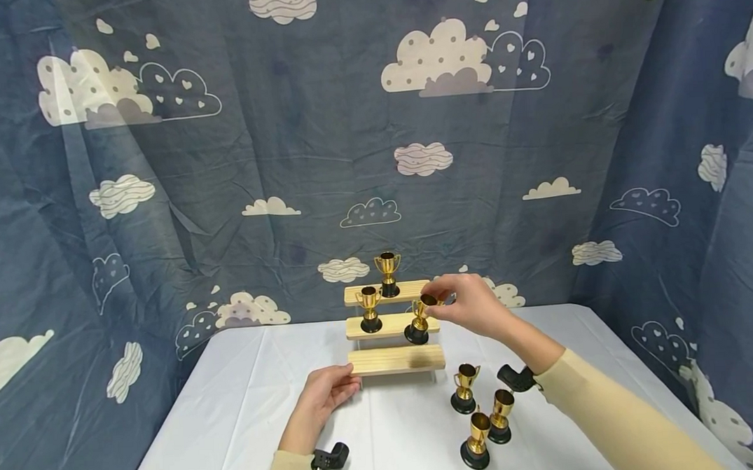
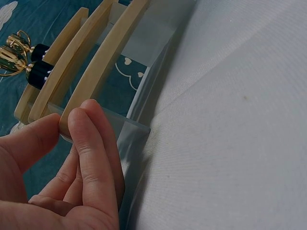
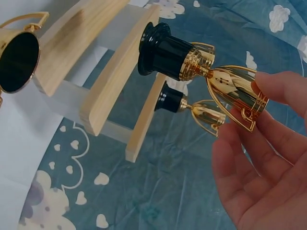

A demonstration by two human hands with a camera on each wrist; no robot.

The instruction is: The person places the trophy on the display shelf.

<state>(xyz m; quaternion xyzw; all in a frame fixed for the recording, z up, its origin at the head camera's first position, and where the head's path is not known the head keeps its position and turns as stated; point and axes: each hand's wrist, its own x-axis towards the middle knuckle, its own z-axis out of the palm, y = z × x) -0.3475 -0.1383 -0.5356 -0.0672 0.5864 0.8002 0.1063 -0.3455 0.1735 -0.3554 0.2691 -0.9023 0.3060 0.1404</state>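
Observation:
A three-step wooden stand (image 1: pixel 396 359) sits mid-table. My left hand (image 1: pixel 348 385) grips the left end of its bottom step (image 2: pixel 103 62), thumb and fingers (image 2: pixel 88 143) wrapped around the edge. My right hand (image 1: pixel 441 299) pinches the cup of a gold trophy (image 1: pixel 419 323) whose black base (image 3: pixel 163 50) rests on the right end of the middle step (image 3: pixel 120 72), slightly tilted. A second trophy (image 1: pixel 370 309) stands at the left of the middle step. A third trophy (image 1: pixel 387 273) stands on the top step.
Three more gold trophies (image 1: pixel 465 389) (image 1: pixel 501 416) (image 1: pixel 476 442) stand loose on the white tablecloth (image 1: pixel 245 409) to the right of the stand, under my right forearm. A blue cloud-print curtain (image 1: pixel 348 159) hangs close behind the table.

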